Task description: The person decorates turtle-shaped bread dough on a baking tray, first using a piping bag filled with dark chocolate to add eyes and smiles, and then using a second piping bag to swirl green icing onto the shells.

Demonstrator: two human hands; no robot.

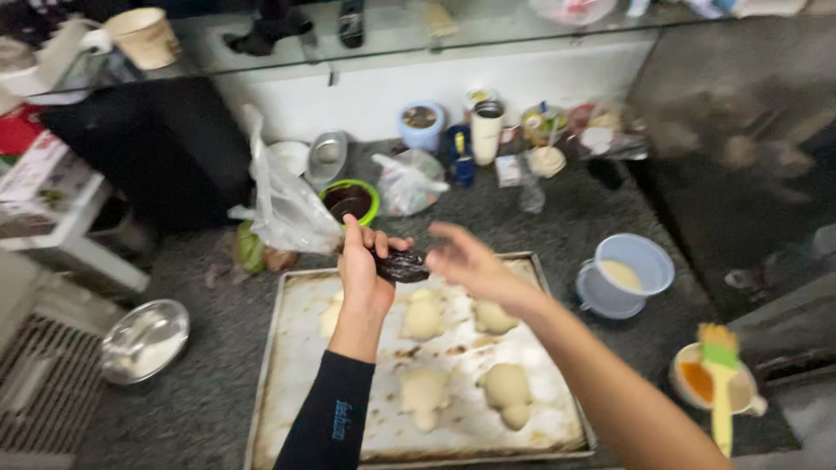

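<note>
My left hand (363,267), in a black sleeve, holds a dark brown lump (402,264) above the far edge of a floured baking tray (287,348). My right hand (468,261) is blurred, fingers spread, just right of the lump and close to it. On the tray lie several pale shaped dough pieces (507,392). A green-rimmed bowl of dark filling (349,200) stands just beyond my left hand.
A pale blue bowl of cream liquid (623,274) sits right of the tray. A cup with a green pastry brush (719,383) is at the near right. Plastic bags (283,204), jars and a metal bowl (144,339) crowd the dark counter.
</note>
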